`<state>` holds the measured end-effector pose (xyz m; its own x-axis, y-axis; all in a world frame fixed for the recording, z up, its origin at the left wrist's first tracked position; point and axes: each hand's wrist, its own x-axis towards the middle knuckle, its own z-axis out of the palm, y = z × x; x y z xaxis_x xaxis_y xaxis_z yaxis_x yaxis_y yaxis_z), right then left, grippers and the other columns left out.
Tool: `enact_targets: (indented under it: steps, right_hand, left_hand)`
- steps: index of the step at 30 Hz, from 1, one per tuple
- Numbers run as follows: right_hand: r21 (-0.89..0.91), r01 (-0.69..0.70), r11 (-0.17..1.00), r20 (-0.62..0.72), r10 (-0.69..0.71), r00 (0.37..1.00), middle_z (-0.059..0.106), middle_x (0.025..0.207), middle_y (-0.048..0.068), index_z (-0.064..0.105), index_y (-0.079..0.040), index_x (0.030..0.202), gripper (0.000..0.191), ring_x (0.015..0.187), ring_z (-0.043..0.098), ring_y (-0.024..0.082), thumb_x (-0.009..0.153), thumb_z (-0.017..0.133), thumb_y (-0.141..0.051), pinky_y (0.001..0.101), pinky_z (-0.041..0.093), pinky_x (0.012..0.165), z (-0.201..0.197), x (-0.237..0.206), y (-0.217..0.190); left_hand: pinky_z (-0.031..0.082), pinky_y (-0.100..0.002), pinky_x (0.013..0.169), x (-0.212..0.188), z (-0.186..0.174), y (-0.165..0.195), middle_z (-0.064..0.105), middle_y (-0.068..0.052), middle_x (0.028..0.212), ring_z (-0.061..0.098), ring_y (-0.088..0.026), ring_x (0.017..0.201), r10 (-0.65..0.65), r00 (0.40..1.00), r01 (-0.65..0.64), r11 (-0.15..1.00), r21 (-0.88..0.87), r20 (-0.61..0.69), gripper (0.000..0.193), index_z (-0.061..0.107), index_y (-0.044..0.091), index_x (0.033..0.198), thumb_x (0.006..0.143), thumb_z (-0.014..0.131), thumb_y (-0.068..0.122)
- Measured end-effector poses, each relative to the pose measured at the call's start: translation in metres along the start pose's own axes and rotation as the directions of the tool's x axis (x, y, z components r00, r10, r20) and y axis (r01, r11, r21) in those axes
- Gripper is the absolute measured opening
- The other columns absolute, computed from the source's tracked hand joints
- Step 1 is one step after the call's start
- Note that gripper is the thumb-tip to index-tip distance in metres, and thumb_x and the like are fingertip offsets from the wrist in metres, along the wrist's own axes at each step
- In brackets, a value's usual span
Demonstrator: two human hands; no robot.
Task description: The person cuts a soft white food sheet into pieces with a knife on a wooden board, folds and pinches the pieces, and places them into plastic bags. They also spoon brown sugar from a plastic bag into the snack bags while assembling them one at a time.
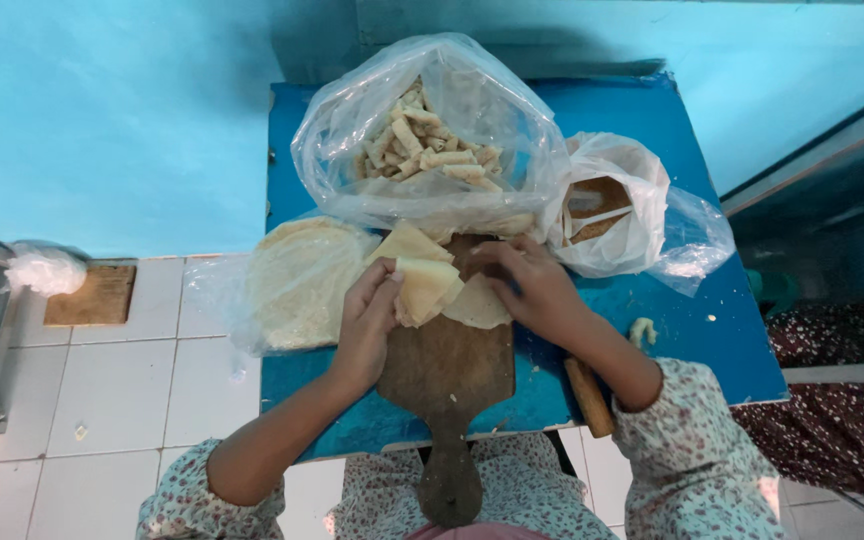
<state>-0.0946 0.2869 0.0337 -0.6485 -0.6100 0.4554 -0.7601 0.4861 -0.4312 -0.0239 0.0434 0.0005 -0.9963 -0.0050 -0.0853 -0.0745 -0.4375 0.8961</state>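
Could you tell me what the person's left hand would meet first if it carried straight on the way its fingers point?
Probably the cut wrapper pieces that the left hand already touches.

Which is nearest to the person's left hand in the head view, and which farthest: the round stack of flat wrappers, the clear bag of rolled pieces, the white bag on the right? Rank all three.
From the left hand:
1. Round stack of flat wrappers, just beside it, on the left.
2. Clear bag of rolled pieces, beyond it, at the table's back.
3. White bag, far right, past the right hand.

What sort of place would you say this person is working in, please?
Probably a home kitchen or small food-preparation corner: a wooden board on a blue table, thin wrapper sheets, and a bag of finished rolls.
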Motion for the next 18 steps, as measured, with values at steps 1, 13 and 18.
enact_targets:
  steps: [1,13,18]
  right_hand:
    - [0.017,-0.039,0.999,0.010,0.038,0.999,0.066,0.109,0.013,0.060,-0.009,0.125,0.043,0.103,0.064,0.037,0.084,0.073,-0.004,0.0458,0.053,0.084,0.007,0.000,0.002]
    - [-0.046,-0.062,0.997,-0.189,0.053,0.981,0.068,0.109,0.017,0.057,-0.004,0.125,0.036,0.103,0.066,0.038,0.092,0.069,0.002,0.0459,0.054,0.087,0.030,0.002,0.014]
    - [0.219,-0.061,0.974,-0.251,0.117,0.961,0.070,0.105,0.010,0.058,-0.006,0.121,0.038,0.090,0.071,0.019,0.090,0.080,-0.005,0.0324,0.058,0.079,0.028,-0.014,-0.014]
  left_hand:
    - [0.043,-0.023,0.067,0.001,0.000,-0.001,0.056,0.001,0.090,0.052,-0.005,0.076,0.007,0.999,-0.006,1.000,-0.029,0.035,0.026,0.063,0.002,0.121,0.111,0.050,0.022]
    - [0.053,-0.030,0.098,0.002,-0.001,-0.017,0.067,-0.010,0.122,0.067,-0.017,0.113,-0.040,0.994,0.051,0.993,-0.110,0.099,0.038,0.056,-0.004,0.136,0.104,0.044,0.013]
    - [0.050,-0.031,0.103,0.005,-0.002,-0.037,0.062,-0.013,0.137,0.061,-0.018,0.124,0.049,0.991,-0.060,0.995,0.083,0.124,0.046,0.046,-0.004,0.149,0.104,0.047,0.006]
